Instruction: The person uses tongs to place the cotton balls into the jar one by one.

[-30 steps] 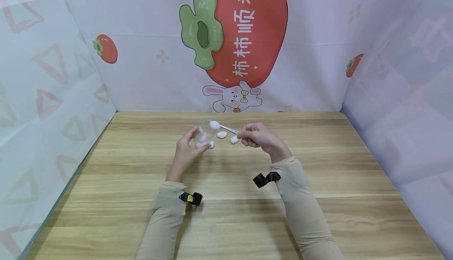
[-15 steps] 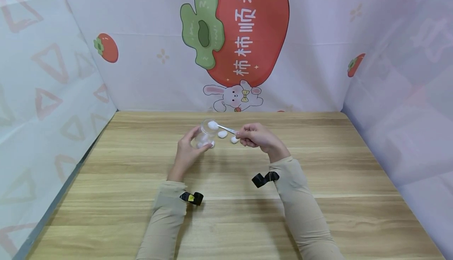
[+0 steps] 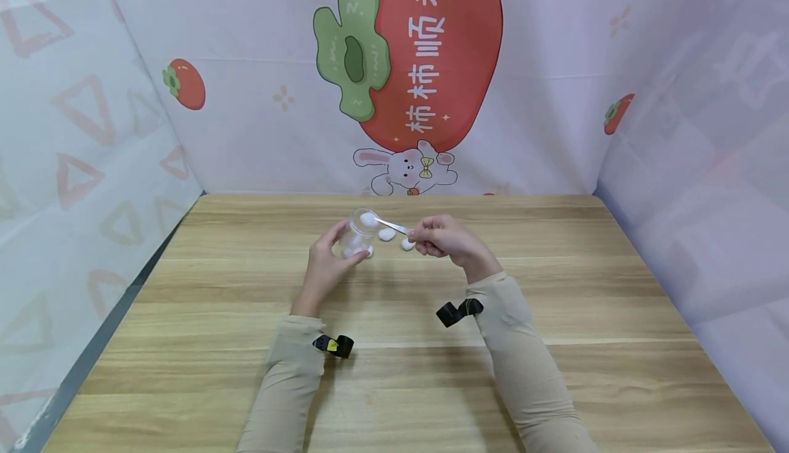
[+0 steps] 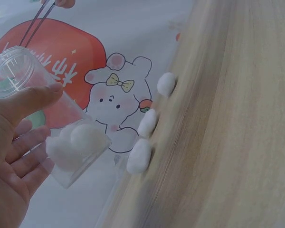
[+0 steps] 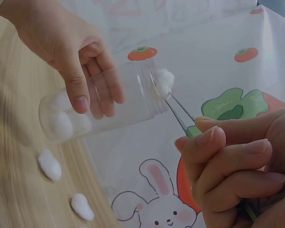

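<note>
So starting at the far left there's a white fabric side panel with faded red triangle prints (image 3: 80, 117), then a beige left sleeve (image 3: 283, 384) with a black strap (image 3: 333, 345) round it. The left hand (image 3: 322, 264) has its thumb and fingers wrapped round a clear cylindrical jar with a threaded neck (image 5: 118, 102), which is tipped over at an angle; can't really tell if its base touches the worktop (image 3: 394, 384). A clump of fluffy white cotton balls (image 4: 88, 137) sits down at the jar's bottom end. One more white cotton ball (image 5: 164, 80) is right at the jar's mouth, nipped in the tips of some thin silver metal tweezers (image 3: 391, 225). Three loose white cotton balls (image 4: 140, 156) lie on the pale wood-grain worktop, one just beside the jar and the other two a bit further right. Then comes the right hand (image 3: 453, 242), thumb and fingers pinching the tweezers, the other fingers curled in, and a beige right sleeve (image 3: 530, 364) with its own black strap (image 3: 460, 312). Behind it all hangs a white backdrop with a big red persimmon and a cartoon rabbit (image 3: 431, 62).
</note>
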`<state>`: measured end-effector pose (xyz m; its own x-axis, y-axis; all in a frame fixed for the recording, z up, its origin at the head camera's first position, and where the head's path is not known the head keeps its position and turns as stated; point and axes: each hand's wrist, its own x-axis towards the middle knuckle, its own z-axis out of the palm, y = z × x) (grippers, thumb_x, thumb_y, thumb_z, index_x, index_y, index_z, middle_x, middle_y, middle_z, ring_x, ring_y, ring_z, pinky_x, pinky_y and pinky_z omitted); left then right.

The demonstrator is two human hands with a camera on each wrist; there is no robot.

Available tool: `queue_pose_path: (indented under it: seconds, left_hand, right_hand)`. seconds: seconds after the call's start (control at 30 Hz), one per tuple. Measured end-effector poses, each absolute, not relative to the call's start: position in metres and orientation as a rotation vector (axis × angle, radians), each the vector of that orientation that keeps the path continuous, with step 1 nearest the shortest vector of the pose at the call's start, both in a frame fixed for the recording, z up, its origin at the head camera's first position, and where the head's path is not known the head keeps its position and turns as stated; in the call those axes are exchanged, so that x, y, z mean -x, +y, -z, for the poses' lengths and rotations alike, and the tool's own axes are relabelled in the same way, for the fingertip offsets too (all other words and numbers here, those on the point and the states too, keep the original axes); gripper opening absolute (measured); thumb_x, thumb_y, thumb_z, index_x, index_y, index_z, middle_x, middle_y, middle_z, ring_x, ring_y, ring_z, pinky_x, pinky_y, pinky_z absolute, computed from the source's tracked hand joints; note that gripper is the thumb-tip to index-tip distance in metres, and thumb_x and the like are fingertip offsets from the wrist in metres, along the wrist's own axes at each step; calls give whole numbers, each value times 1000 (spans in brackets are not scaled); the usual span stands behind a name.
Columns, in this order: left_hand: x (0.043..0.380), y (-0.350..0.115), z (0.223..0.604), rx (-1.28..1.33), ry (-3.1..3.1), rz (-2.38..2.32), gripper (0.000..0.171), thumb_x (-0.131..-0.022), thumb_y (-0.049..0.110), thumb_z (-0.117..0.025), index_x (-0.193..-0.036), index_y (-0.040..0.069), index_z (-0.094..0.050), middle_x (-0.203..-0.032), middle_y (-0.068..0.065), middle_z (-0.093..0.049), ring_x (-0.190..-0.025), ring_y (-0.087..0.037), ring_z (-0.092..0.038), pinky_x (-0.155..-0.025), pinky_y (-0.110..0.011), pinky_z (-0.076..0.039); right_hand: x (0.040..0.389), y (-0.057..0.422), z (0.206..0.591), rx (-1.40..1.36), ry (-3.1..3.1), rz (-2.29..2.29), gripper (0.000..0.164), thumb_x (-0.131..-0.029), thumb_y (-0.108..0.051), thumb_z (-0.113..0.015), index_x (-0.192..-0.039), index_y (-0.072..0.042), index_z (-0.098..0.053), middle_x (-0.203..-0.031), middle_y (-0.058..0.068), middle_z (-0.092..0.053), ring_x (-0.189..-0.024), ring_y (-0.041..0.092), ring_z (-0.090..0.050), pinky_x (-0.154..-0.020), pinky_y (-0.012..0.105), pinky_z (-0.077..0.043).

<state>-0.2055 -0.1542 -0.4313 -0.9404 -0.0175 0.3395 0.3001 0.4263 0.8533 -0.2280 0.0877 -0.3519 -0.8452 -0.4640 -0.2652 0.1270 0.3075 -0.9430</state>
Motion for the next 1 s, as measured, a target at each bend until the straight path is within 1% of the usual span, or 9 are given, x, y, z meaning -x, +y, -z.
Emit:
queue_pose_path:
  seconds: [0.07,0.2,0.37,0.7,1.0]
  left_hand:
    - [206,-154,432,247,-2385,1516,68,-70,12,-85,-131,3,-55,-130,-18,-63,-120,-35,-59,-113,-52,-41]
    - [205,-154,431,257,-2376,1515,68,-70,12,-85,-130,3,-55,-130,-19,-63,-121,-35,-59,-113,-51,-41]
    - [205,-154,431,258,-2379,1509,68,-70,12,-85,-131,3,-55,-130,-19,-63,-121,-35,-59,-113,-52,-41]
    - [206,-154,432,264,-2373,1495,68,-70,12,-85,-130,2,-55,-128,-19,-64,-120,-36,-60,-112,-52,-42]
    - [206,-155,432,276,-2366,1502,68,-70,10,-85,-130,0,-55,-128,-21,-63,-121,-36,-59,-114,-51,-41]
  right_hand:
    - [228,88,352,299,2084,1566,19,-96,-13,-53,-79,-4,-56,-55,-7,-51,-43,3,-35,-41,14,-27]
    - [229,88,353,313,2080,1568,19,-96,-13,-54,-79,-4,-55,-55,-7,-51,-44,3,-34,-41,14,-27]
    - [229,89,353,324,2082,1571,22,-95,-13,-54,-74,-9,-55,-55,-7,-51,-44,3,-34,-41,15,-27]
    - [230,87,355,309,2084,1563,22,-96,-13,-54,-74,-10,-55,-55,-7,-51,-43,4,-34,-41,16,-26]
    - [229,87,355,305,2079,1571,22,-96,-13,-54,-75,-10,-55,-56,-7,-51,-44,4,-34,-41,16,-25]
